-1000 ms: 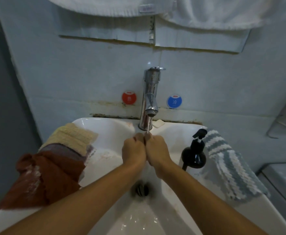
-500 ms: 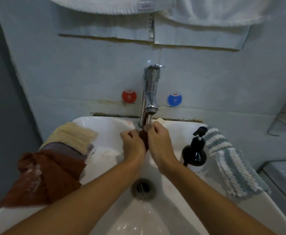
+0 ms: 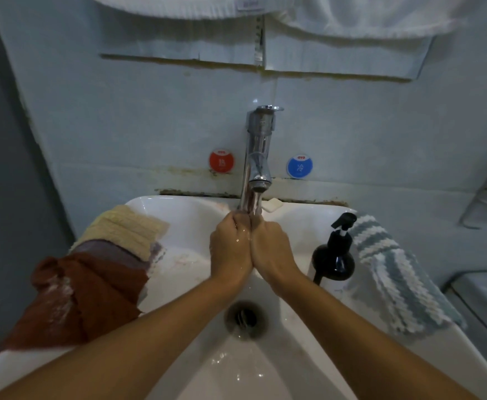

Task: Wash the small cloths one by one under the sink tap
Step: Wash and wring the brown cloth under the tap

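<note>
1. Our left hand (image 3: 230, 249) and right hand (image 3: 271, 249) are pressed side by side directly under the tap (image 3: 258, 157), fingers curled inward. We cannot tell what they grip: no cloth shows between them now, so the one being washed is hidden, if it is there at all.
2. Water runs from the tap onto the knuckles. Risk: the stream strikes skin instead of fabric, so a tightly balled cloth may rinse only on its outside.
3. Below the tap sits the open drain (image 3: 246, 319). A small cloth slipping from wet fingers could slide to it and block the flow.
4. Left of the tap, the rust-red cloth (image 3: 83, 298) hangs over the sink rim (image 3: 178, 203), atop a grey cloth (image 3: 115, 252) and a yellow cloth (image 3: 126, 226). A bump from the left forearm could tip the stack off the edge.
5. Right of the tap, the black pump bottle (image 3: 334, 255) stands near our right wrist; a wide elbow swing could knock it into the basin.
6. Further right of the tap, the striped cloth (image 3: 398, 278) drapes over the rim; splashes could soak it.
</note>
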### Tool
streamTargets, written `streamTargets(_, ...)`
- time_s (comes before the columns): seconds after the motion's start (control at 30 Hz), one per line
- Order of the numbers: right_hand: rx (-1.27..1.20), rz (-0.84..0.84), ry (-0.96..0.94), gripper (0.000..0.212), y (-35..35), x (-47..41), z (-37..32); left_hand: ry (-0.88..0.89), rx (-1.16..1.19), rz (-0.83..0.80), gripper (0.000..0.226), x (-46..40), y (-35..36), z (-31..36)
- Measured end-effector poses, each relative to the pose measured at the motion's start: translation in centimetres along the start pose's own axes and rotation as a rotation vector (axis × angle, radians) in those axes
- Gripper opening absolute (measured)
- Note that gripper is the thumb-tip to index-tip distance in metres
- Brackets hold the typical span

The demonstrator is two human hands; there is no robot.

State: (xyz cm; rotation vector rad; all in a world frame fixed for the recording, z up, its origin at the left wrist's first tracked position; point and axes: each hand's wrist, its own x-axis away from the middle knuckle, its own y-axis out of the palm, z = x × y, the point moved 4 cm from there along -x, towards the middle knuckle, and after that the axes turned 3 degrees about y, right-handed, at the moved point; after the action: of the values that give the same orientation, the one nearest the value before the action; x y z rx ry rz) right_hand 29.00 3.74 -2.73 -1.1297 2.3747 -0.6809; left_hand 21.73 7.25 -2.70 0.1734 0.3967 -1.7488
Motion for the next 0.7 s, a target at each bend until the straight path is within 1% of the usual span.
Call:
streamTargets(0.07,-0.057,0.057,-0.032,0.031,-0.5,0.2,-0.3,-0.02,-0.011,0.004,0.035,-0.2,0.1,0.2)
streamTargets(0.17,-0.122,0.094,-0.018,0.032,-0.8,0.3,-0.4,-0.048,-0.034,0.0,0.037,-0.3,0.3,0.2)
streamTargets(0.3,-0.213,0.096,0.054,0.038,-0.7,0.2,-0.1,-0.118,-0.021,-0.011,0.036,-0.5,0.5,-0.4)
streamTargets(0.4,-0.361,0.086,0.151,0.043,-0.3,0.4,0.5,-0.169,-0.013,-0.033,0.036,-0.4,0.8,-0.9)
streamTargets(0.43,-0.412,0.073,0.166,0.045,-0.2,0.5,0.7,-0.222,0.025,-0.041,0.037,-0.2,1.0,-1.0)
streamTargets(0.5,-0.525,0.048,0.184,0.045,-0.3,0.5,0.8,-0.386,0.173,-0.067,0.043,0.0,1.4,-1.2)
streamTargets(0.53,-0.574,0.043,0.192,0.042,-0.5,0.5,0.8,-0.47,0.254,-0.073,0.044,0.1,1.6,-1.3)
streamTargets(0.57,-0.607,0.049,0.196,0.037,-0.8,0.4,0.8,-0.529,0.302,-0.067,0.039,0.2,1.5,-1.2)
streamTargets(0.63,-0.643,0.095,0.192,0.026,-1.4,0.2,0.7,-0.57,0.379,-0.044,0.024,0.4,1.1,-1.0)
streamTargets(0.7,-0.681,0.143,0.17,0.023,-1.7,0.1,0.5,-0.531,0.468,-0.052,0.018,0.7,0.7,-0.8)
